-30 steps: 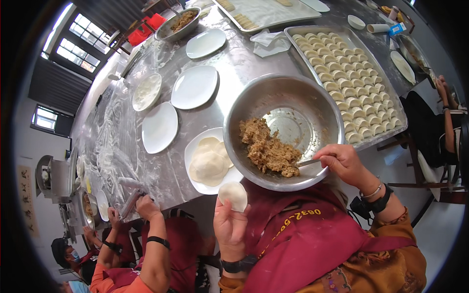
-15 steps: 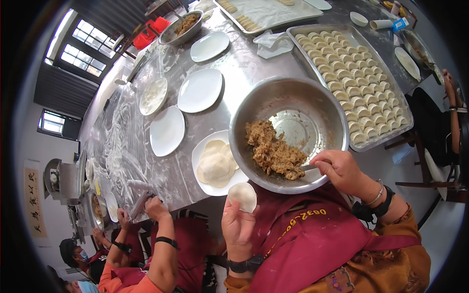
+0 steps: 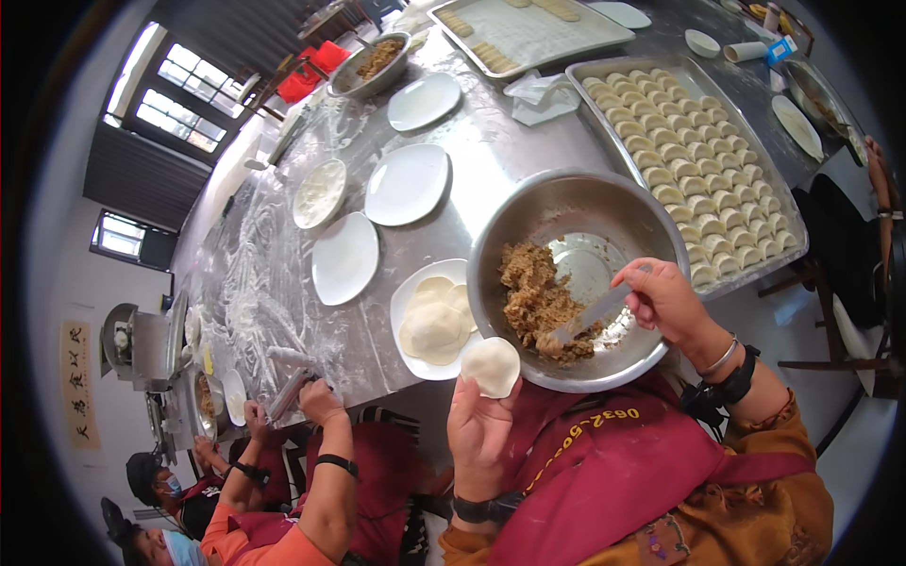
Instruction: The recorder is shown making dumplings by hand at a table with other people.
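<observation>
My left hand (image 3: 479,429) holds up a round dumpling wrapper (image 3: 491,368) by its lower edge, just below the rim of a big steel bowl (image 3: 651,363). Inside that bowl, brown minced filling (image 3: 536,292) is heaped toward the left. My right hand (image 3: 661,297) is closed around the handle of a flat, pale spatula (image 3: 602,309), whose tip is in the filling. A stack of wrappers (image 3: 434,325) lies on a white plate (image 3: 404,354) left of the bowl.
A metal tray (image 3: 797,236) with rows of folded dumplings stands right of the bowl; another tray (image 3: 528,47) lies farther back. White plates (image 3: 406,184) and a flour bowl (image 3: 319,193) sit on the floury steel table. At left, a co-worker's hands (image 3: 321,401) are near a roller-like tool.
My right hand has risen slightly, and more of the spatula now shows in the filling. The wrapper in my left hand sits a little higher and farther right; the whole view has shifted.
</observation>
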{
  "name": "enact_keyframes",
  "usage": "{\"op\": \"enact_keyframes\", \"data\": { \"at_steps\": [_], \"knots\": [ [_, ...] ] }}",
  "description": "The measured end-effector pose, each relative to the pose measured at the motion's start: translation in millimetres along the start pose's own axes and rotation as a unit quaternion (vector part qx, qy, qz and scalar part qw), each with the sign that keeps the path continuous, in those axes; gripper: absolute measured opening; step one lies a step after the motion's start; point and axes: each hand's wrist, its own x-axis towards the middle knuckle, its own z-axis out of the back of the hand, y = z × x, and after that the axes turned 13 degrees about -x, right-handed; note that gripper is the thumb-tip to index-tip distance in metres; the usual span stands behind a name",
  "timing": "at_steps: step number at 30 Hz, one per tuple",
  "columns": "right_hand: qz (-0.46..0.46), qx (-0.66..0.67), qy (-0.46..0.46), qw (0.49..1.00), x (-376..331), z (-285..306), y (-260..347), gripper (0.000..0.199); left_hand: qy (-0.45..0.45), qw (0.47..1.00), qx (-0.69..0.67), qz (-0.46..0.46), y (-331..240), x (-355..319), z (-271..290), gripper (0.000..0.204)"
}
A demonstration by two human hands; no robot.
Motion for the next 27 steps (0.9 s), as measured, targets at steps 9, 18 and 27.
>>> {"op": "enact_keyframes", "data": {
  "at_steps": [9, 18, 27],
  "knots": [
    [0.169, 0.025, -0.015, 0.985, -20, -21, 34, 0.021, 0.051, 0.999, -0.008, 0.003, 13, 18, -40, 0.049],
    [0.629, -0.461, -0.011, 0.626, -41, -32, 20, 0.029, 0.093, 0.994, -0.004, 0.056, 34, 33, -65, 0.062],
    [0.374, -0.289, -0.082, 0.877, -51, -30, 25, 0.021, 0.097, 0.993, -0.04, 0.052, 30, 27, -46, 0.063]
  ]
}}
